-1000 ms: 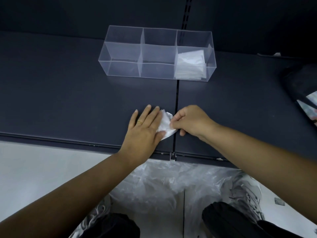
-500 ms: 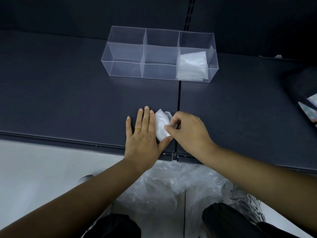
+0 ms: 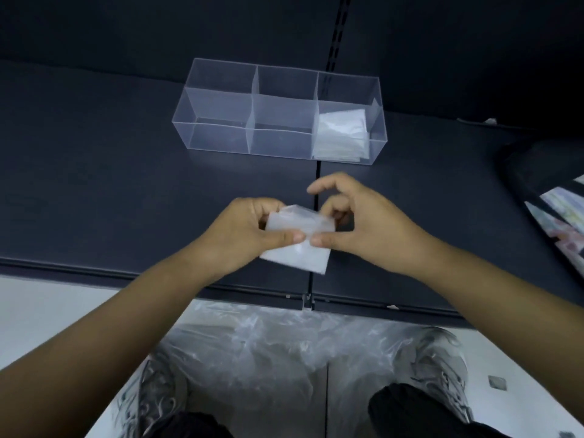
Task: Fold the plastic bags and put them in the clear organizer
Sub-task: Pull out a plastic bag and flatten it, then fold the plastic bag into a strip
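Observation:
A small folded white plastic bag (image 3: 300, 245) is held above the dark shelf near its front edge. My left hand (image 3: 243, 235) grips its left side, thumb on top. My right hand (image 3: 357, 226) pinches its right side with thumb and fingers, index finger raised. Farther back stands the clear organizer (image 3: 221, 118) with three compartments. Its right compartment holds a stack of folded bags (image 3: 343, 134); the left and middle ones show nothing inside.
A heap of loose clear plastic bags (image 3: 268, 349) lies on the floor below the shelf edge, between my shoes. A dark bag with printed items (image 3: 550, 191) sits at the shelf's right side. The dark shelf (image 3: 94, 191) has a seam down its middle.
The bag was pressed flat on the shelf under my left palm. Now both hands have lifted it off the surface and hold it between them.

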The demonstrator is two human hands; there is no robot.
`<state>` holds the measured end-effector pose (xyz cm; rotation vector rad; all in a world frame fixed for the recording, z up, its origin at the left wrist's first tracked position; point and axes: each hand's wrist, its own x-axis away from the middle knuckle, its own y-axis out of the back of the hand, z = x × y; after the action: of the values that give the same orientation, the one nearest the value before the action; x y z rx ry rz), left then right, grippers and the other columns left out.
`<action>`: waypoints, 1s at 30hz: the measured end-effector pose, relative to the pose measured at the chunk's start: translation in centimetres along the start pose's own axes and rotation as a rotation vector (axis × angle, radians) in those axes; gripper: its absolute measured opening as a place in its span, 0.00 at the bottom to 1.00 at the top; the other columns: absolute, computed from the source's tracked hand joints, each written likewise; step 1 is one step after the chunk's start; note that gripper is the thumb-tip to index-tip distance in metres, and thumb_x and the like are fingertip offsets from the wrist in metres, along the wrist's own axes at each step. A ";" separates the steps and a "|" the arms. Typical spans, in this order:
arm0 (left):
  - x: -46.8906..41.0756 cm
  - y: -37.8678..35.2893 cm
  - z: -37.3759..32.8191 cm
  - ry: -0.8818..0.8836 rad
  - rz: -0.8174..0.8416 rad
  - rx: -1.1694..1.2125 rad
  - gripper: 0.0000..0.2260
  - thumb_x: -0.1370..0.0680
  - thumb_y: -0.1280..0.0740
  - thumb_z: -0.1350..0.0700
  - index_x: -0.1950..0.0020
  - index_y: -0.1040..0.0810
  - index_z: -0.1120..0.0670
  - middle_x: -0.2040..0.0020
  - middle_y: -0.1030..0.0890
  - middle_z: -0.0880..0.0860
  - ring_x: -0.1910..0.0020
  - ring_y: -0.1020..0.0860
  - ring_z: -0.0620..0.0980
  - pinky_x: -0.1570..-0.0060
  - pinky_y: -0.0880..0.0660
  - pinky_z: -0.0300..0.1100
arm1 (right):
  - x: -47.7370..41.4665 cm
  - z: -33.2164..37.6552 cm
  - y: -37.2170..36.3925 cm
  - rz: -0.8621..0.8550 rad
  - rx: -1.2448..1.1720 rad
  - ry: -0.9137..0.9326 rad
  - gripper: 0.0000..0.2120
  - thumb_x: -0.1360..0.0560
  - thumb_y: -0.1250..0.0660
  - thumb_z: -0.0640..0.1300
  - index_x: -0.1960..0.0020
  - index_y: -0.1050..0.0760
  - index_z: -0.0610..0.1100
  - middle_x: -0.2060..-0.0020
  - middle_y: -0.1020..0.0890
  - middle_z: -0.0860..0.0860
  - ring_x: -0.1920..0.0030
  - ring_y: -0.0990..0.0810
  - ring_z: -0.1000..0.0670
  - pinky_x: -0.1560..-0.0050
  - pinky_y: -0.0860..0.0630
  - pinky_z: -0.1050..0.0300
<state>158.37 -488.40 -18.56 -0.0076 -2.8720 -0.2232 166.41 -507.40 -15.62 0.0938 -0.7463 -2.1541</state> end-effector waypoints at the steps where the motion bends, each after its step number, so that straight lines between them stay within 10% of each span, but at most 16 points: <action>1: -0.2 -0.4 -0.2 -0.023 -0.058 0.032 0.09 0.35 0.24 0.52 0.58 0.17 0.52 0.59 0.16 0.51 0.60 0.19 0.47 0.56 0.22 0.42 | -0.2 -0.1 0.3 -0.004 -0.102 -0.052 0.16 0.31 0.24 0.44 0.47 0.26 0.49 0.62 0.18 0.51 0.62 0.22 0.56 0.54 0.26 0.64; 5: -1.2 -0.8 -0.3 -0.066 -0.241 0.048 0.06 0.30 0.25 0.59 0.63 0.18 0.50 0.62 0.15 0.51 0.63 0.19 0.44 0.60 0.22 0.35 | -1.9 -1.3 2.0 -0.120 -0.249 -0.171 0.06 0.30 0.26 0.40 0.64 0.22 0.45 0.65 0.19 0.49 0.62 0.23 0.51 0.55 0.25 0.58; 10: -0.8 0.1 1.9 -0.020 -0.413 -0.143 0.05 0.28 0.26 0.58 0.62 0.19 0.51 0.64 0.16 0.49 0.63 0.20 0.42 0.59 0.25 0.31 | -7.5 -3.3 8.2 -0.551 -0.170 -0.235 0.09 0.30 0.25 0.42 0.65 0.24 0.44 0.64 0.20 0.50 0.64 0.23 0.58 0.60 0.25 0.66; 13: 0.1 -0.8 3.7 -0.056 -0.390 -0.422 0.02 0.27 0.26 0.57 0.58 0.19 0.51 0.56 0.17 0.47 0.53 0.21 0.46 0.49 0.27 0.36 | -10.9 -5.0 9.5 -0.558 0.034 -0.285 0.09 0.29 0.26 0.45 0.61 0.23 0.41 0.57 0.19 0.47 0.54 0.21 0.50 0.47 0.23 0.55; 18: 1.2 -1.8 6.0 -0.116 -0.253 -0.967 0.28 0.23 0.41 0.37 0.30 0.29 0.54 0.27 0.32 0.51 0.26 0.37 0.52 0.28 0.44 0.48 | -13.2 -6.1 8.2 -0.601 0.547 -0.300 0.12 0.29 0.28 0.52 0.52 0.21 0.45 0.47 0.20 0.48 0.43 0.25 0.45 0.40 0.37 0.51; 24: 1.4 -2.0 6.8 -0.115 -0.185 -1.207 0.32 0.22 0.54 0.36 0.27 0.33 0.55 0.26 0.34 0.54 0.26 0.38 0.54 0.28 0.39 0.54 | -13.0 -5.3 7.6 -0.682 0.599 -0.118 0.15 0.30 0.27 0.44 0.46 0.27 0.43 0.46 0.24 0.47 0.46 0.25 0.47 0.44 0.32 0.53; 27: 1.4 -2.1 7.0 -0.121 -0.181 -1.253 0.31 0.21 0.54 0.37 0.27 0.33 0.55 0.25 0.34 0.54 0.26 0.38 0.54 0.28 0.39 0.54 | -12.1 -4.8 6.5 -0.505 0.523 0.099 0.08 0.23 0.34 0.45 0.49 0.24 0.41 0.51 0.24 0.48 0.52 0.24 0.48 0.52 0.28 0.53; 30: 1.4 -2.2 7.0 -0.145 -0.187 -1.268 0.31 0.21 0.53 0.38 0.27 0.32 0.56 0.26 0.34 0.55 0.26 0.37 0.55 0.29 0.38 0.55 | -11.5 -4.7 5.4 -0.189 0.649 0.030 0.21 0.19 0.47 0.56 0.58 0.26 0.43 0.59 0.26 0.50 0.55 0.26 0.48 0.57 0.31 0.53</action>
<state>155.14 -489.51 -25.20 0.0059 -2.3246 -2.0261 179.07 -503.75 -18.70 0.5510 -1.4397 -1.9927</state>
